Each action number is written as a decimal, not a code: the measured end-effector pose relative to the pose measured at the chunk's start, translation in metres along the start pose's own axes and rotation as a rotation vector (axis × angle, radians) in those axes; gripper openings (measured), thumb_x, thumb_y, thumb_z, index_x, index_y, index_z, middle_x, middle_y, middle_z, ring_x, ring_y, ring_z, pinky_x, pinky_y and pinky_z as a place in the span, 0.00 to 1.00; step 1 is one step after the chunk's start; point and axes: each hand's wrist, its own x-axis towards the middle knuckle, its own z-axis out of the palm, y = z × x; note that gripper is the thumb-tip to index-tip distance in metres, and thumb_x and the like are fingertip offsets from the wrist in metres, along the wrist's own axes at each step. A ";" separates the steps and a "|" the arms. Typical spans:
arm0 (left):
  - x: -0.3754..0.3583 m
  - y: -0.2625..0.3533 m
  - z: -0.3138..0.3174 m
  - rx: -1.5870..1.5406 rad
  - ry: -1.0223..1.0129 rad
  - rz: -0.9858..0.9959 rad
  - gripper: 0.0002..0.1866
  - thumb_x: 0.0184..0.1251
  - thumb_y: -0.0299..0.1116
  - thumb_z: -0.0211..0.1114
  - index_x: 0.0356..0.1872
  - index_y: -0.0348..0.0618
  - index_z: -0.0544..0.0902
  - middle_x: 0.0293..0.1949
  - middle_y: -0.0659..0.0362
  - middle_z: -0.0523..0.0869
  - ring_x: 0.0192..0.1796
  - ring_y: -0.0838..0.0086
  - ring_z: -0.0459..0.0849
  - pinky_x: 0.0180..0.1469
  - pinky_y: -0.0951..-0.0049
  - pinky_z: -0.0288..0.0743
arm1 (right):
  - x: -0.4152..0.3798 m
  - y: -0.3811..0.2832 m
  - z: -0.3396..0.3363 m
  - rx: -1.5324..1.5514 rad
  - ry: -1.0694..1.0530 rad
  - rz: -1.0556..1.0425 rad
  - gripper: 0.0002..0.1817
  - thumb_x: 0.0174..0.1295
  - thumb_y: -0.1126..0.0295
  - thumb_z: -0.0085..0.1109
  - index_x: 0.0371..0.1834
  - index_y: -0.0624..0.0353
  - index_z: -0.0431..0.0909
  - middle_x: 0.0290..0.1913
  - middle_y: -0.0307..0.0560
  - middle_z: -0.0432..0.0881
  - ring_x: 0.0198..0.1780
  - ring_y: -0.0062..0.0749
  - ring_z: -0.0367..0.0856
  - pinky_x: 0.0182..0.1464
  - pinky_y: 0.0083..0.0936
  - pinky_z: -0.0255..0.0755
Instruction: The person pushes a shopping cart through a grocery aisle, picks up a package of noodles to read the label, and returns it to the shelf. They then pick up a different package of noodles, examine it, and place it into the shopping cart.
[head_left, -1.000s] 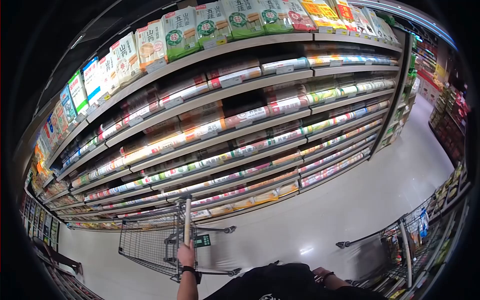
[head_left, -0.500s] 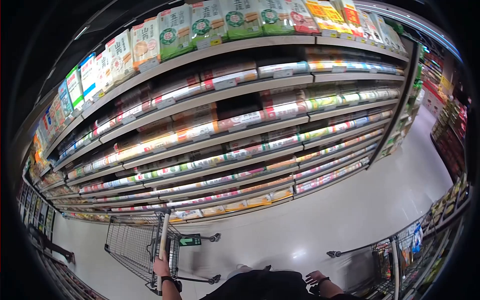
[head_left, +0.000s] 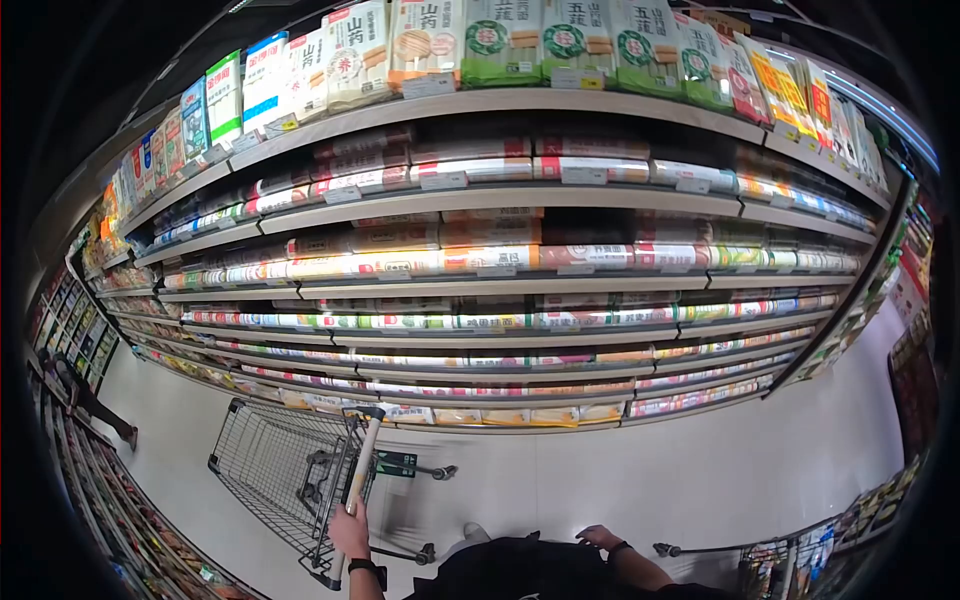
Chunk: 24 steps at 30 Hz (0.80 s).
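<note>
My left hand point(head_left: 349, 530) is wrapped round the light-coloured handle point(head_left: 363, 470) of a wire shopping cart point(head_left: 265, 455), to the left of my body. I see no goods in its basket. My right hand point(head_left: 599, 538) hangs over the floor in front of my body, fingers loosely stretched and nothing in them. Facing me is a long store shelf point(head_left: 590, 203), its tiers full of dried noodle packs point(head_left: 588, 256) lying on their sides. Upright green-and-white noodle bags point(head_left: 502, 45) line the top.
A second cart point(head_left: 790, 560) with goods stands at the lower right. At far left, a person's leg point(head_left: 105, 415) shows beside another rack point(head_left: 85, 335). Pale floor point(head_left: 500, 490) runs along the shelf, and more displays point(head_left: 910, 385) stand past its right end.
My view has turned left and levelled, so the shelf appears further right. My left hand stays on the cart handle. The right hand has come inward, closer to my body.
</note>
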 end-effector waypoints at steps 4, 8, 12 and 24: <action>0.015 0.009 -0.008 -0.013 -0.055 -0.007 0.35 0.70 0.67 0.52 0.32 0.41 0.88 0.27 0.44 0.88 0.32 0.45 0.87 0.38 0.47 0.80 | 0.037 -0.023 0.003 -0.078 -0.105 -0.040 0.17 0.67 0.57 0.59 0.55 0.49 0.86 0.44 0.39 0.89 0.42 0.28 0.86 0.41 0.31 0.84; 0.044 0.005 -0.020 -0.349 -0.283 -0.157 0.35 0.80 0.59 0.40 0.41 0.41 0.90 0.34 0.43 0.90 0.39 0.44 0.88 0.48 0.46 0.79 | 0.101 -0.024 0.002 -0.443 -0.209 -0.305 0.16 0.70 0.58 0.55 0.55 0.50 0.85 0.46 0.39 0.89 0.44 0.24 0.87 0.36 0.27 0.85; 0.070 -0.004 0.011 -0.237 -0.218 -0.196 0.34 0.79 0.56 0.41 0.37 0.40 0.91 0.31 0.42 0.89 0.40 0.43 0.88 0.47 0.46 0.80 | 0.193 -0.011 0.011 -0.426 -0.282 -0.401 0.17 0.73 0.58 0.53 0.56 0.52 0.83 0.48 0.39 0.90 0.42 0.24 0.88 0.34 0.28 0.86; 0.149 -0.047 0.056 -0.466 -0.492 -0.320 0.39 0.77 0.57 0.40 0.22 0.32 0.87 0.21 0.44 0.86 0.31 0.48 0.89 0.44 0.52 0.81 | 0.038 -0.337 0.024 -0.004 0.072 -0.391 0.17 0.76 0.59 0.55 0.58 0.56 0.83 0.47 0.45 0.88 0.43 0.30 0.88 0.46 0.28 0.83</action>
